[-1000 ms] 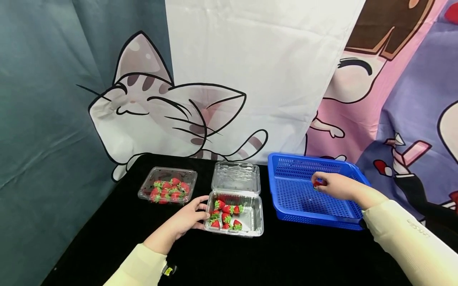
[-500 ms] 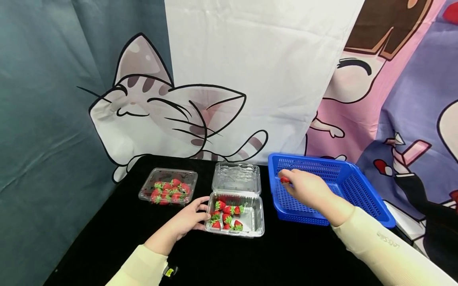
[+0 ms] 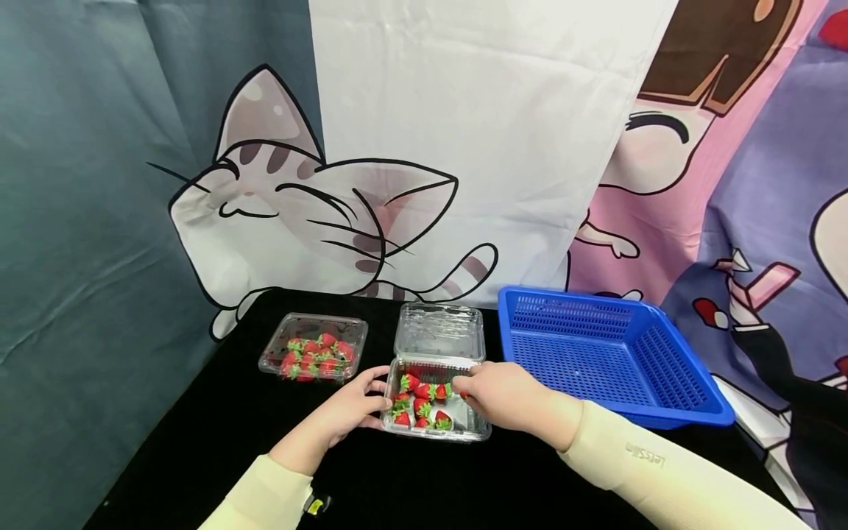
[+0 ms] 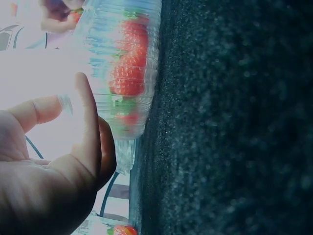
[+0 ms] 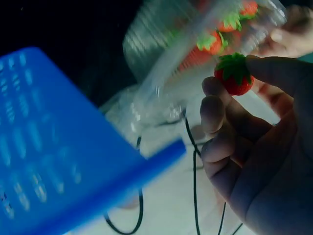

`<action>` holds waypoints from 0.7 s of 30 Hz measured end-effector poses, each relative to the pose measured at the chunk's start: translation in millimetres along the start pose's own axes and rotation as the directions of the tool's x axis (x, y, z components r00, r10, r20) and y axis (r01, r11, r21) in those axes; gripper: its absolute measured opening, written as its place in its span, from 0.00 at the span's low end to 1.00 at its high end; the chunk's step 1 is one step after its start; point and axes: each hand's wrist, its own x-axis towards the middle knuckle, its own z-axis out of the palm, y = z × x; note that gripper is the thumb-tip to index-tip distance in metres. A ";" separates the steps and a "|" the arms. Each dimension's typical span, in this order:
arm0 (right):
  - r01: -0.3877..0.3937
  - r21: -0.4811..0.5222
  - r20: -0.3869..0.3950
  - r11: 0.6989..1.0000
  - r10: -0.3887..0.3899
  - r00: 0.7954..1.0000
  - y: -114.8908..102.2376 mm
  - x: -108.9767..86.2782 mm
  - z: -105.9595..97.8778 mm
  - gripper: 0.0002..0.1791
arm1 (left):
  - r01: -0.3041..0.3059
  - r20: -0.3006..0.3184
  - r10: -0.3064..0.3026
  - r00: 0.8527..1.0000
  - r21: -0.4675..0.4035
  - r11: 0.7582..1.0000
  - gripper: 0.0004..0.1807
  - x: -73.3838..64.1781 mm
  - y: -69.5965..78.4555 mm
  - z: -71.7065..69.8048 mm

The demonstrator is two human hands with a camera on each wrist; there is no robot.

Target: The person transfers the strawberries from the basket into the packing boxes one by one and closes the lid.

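A clear plastic clamshell box (image 3: pixel 433 434) lies with its lid raised behind it. Several strawberries (image 3: pixel 422 406) with green leaves are in its left and middle part. My left hand (image 3: pixel 354 403) holds the box by its left wall, thumb over the rim and fingers along the outside. Over the right part of the box is my right hand (image 3: pixel 506 394), pinching one strawberry (image 5: pixel 234 74) between thumb and fingertips. In the right wrist view its leafy top faces the thumb. In the head view my fingers mostly hide this berry.
A blue perforated basket (image 3: pixel 589 368) stands to the right of the box, a berry-free mesh floor showing. At the left is a second clear box (image 3: pixel 318 316), lid down over several strawberries. Black cloth (image 3: pixel 411 486) covers the table; a printed curtain (image 3: pixel 411 88) hangs behind.
My right hand has carried the strawberry leftward from inside the blue basket, past its left rim, to the box's right part. My left hand has stayed at the box.
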 end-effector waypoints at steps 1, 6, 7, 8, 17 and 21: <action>0.011 -0.015 0.007 1.000 -0.011 1.000 -2.1 1.3 2.4 0.09 | 0.000 0.000 0.000 1.000 0.000 1.000 0.37 0.0 0.2 0.3; 0.028 -0.077 0.062 0.997 -0.023 0.998 -9.8 5.5 13.7 0.06 | 0.003 -0.002 -0.003 1.000 -0.001 1.000 0.38 0.3 2.2 1.6; 0.025 -0.089 0.076 0.996 -0.018 0.997 -10.8 6.2 16.3 0.06 | 0.002 -0.001 -0.002 1.000 0.000 1.000 0.38 0.2 2.6 1.7; 0.022 -0.101 0.088 0.995 -0.013 0.996 -11.8 6.7 18.7 0.06 | 0.004 -0.002 -0.004 1.000 0.000 1.000 0.38 0.1 3.0 1.7; 0.011 -0.184 0.153 0.983 0.018 0.988 -16.3 13.5 29.6 0.03 | 0.002 -0.012 -0.002 1.000 -0.007 1.000 0.38 -2.2 3.5 1.9; 0.005 -0.175 0.177 0.984 0.027 0.984 -14.6 14.3 33.0 0.07 | 0.007 -0.020 -0.007 1.000 -0.011 1.000 0.38 -3.1 4.4 2.9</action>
